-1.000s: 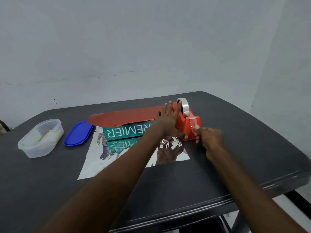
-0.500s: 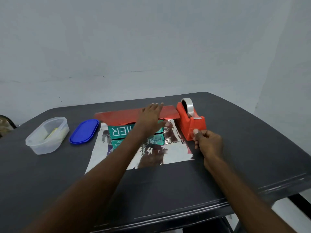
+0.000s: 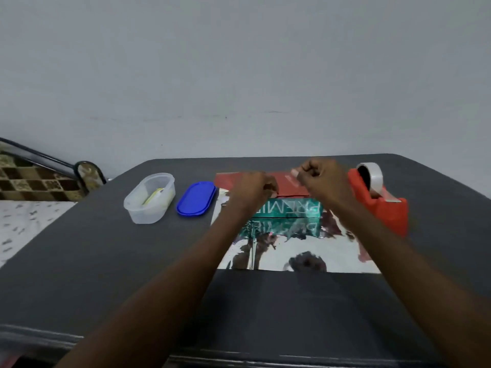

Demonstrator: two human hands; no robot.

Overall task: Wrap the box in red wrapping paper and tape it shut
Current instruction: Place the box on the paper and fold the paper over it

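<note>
Dim, soft-focus — glare on foil

dark grey table, bearing wrapping paper, orange tape dispenser, clear tub, blue lid.

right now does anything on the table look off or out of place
Nothing is spilled or damaged. The only loose end: the blue lid lies on the table beside its clear container, not on it. Wrapping paper lies flat under the box.
</note>
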